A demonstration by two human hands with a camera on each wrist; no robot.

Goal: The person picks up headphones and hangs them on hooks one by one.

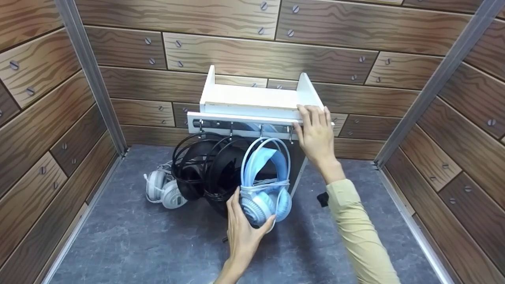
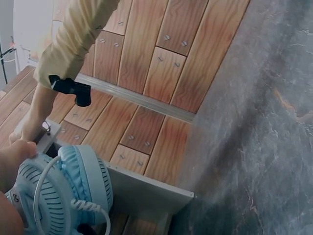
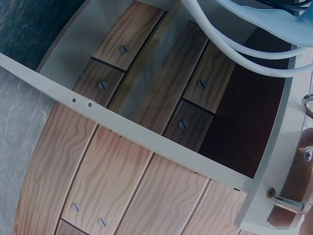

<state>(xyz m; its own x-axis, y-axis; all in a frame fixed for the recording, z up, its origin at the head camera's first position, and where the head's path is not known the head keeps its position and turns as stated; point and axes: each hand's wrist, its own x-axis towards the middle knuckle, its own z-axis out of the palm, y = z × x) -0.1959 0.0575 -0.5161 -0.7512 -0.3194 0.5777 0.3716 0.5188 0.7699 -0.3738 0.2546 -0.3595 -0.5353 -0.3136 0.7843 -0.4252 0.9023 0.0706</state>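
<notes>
Left hand (image 1: pixel 244 234): holding the blue headphones by the ear cups from below, fingers along the left cup, thumb round to the right.
Right hand (image 1: pixel 317 138): gripping the right end of the rail (image 1: pixel 246 118), fingers over its top edge and thumb against the front, next to the fourth hook (image 1: pixel 291 136).
Blue headphones (image 1: pixel 256 205): in front of the rail's right half, cups down, headband up at the third hook (image 1: pixel 261 129) (whether the band sits on that hook, I cannot tell).
Cable (image 1: pixel 276 184): pale, wrapped across the blue headphones above the cups; in the left wrist view part of it is coiled.
Black headphones (image 1: pixel 190 183): two pairs side by side below the rail's left half, just left of the blue ones, bands up near the first two hooks.
White headphones (image 1: pixel 173 194): farther left, partly behind the black ones; hanging or lying, I cannot tell.
Shelf (image 1: pixel 252 96): white, behind and above the rail, with a raised end on each side.
Sleeve (image 1: pixel 361 225): pale yellow-green, on the right arm, a black device (image 2: pixel 73 90) at its cuff.
Walls (image 1: pixel 327 31): wood-plank pattern with printed screws.
Floor (image 1: pixel 130 244): grey, marbled.
</notes>
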